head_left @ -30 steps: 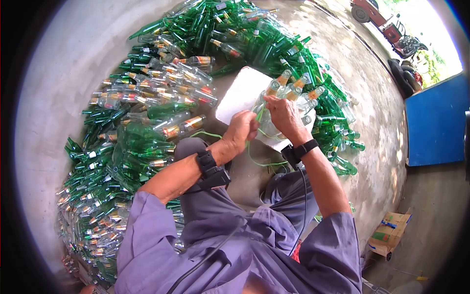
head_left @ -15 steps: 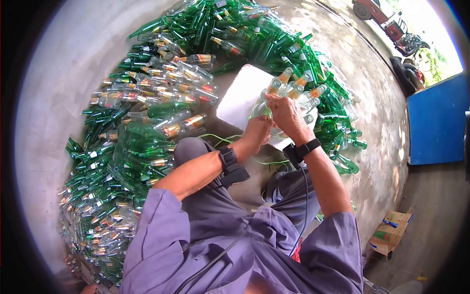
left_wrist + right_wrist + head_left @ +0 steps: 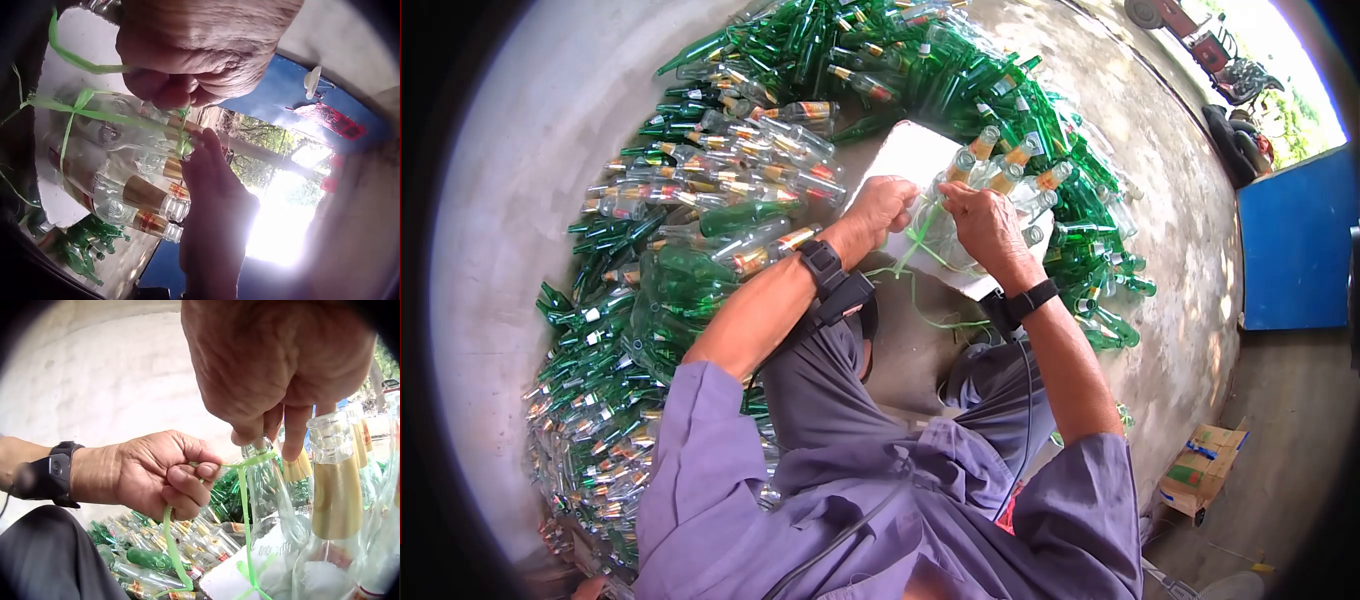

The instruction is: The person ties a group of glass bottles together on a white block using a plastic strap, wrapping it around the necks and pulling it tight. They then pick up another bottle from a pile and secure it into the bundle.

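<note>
Several clear glass bottles [image 3: 1007, 180] with gold neck labels stand bunched on a white block [image 3: 903, 155], and a green plastic strap [image 3: 119, 117] runs around them with a knot at their side. My left hand [image 3: 884, 208] pinches a length of strap between thumb and curled forefinger, its loose end hanging below the palm in the right wrist view. That length stretches taut to the neck of one clear bottle [image 3: 261, 494], where it loops round. At that bottle's mouth, my right hand [image 3: 281, 369] grips with thumb and fingertips, right over the loop.
Green bottles [image 3: 690, 290] and labelled clear bottles [image 3: 790, 180] lie heaped on the left and around the back. More green bottles [image 3: 1085, 235] lie right of the block. A blue panel [image 3: 1293, 245] and a cardboard box [image 3: 1205, 462] are farther right. My knees flank the block's near side.
My left hand first came in close to the right hand, then drew away left and forward, pulling the strap tight. The right hand has stayed at the bottle's neck.
</note>
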`<action>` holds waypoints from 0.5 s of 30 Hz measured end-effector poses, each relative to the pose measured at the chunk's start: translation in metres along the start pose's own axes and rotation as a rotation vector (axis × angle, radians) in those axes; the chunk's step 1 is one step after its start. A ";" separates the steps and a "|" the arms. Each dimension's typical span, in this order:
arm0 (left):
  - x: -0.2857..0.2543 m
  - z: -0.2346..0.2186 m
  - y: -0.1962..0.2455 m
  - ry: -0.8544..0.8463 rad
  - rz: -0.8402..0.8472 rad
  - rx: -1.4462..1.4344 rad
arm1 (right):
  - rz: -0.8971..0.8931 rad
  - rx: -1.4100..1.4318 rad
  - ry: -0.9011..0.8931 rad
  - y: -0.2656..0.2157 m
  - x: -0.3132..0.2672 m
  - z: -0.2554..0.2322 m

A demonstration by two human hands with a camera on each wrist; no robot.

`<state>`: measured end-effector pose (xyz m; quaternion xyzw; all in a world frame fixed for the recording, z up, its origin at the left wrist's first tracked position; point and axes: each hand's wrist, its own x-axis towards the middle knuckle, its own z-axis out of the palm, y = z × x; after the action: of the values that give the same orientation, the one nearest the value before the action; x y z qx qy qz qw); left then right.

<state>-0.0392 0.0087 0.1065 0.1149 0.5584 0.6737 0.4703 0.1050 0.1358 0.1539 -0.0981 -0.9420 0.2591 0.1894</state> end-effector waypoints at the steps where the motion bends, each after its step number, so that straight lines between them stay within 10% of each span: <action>1: 0.000 0.001 -0.001 0.009 -0.003 -0.020 | 0.011 0.014 -0.001 0.000 0.000 0.000; 15: -0.038 0.034 -0.029 -0.102 0.375 0.653 | 0.075 0.024 -0.016 0.005 -0.004 0.001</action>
<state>0.0184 -0.0005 0.1076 0.3923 0.6889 0.5279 0.3048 0.1086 0.1387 0.1495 -0.1288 -0.9360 0.2780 0.1731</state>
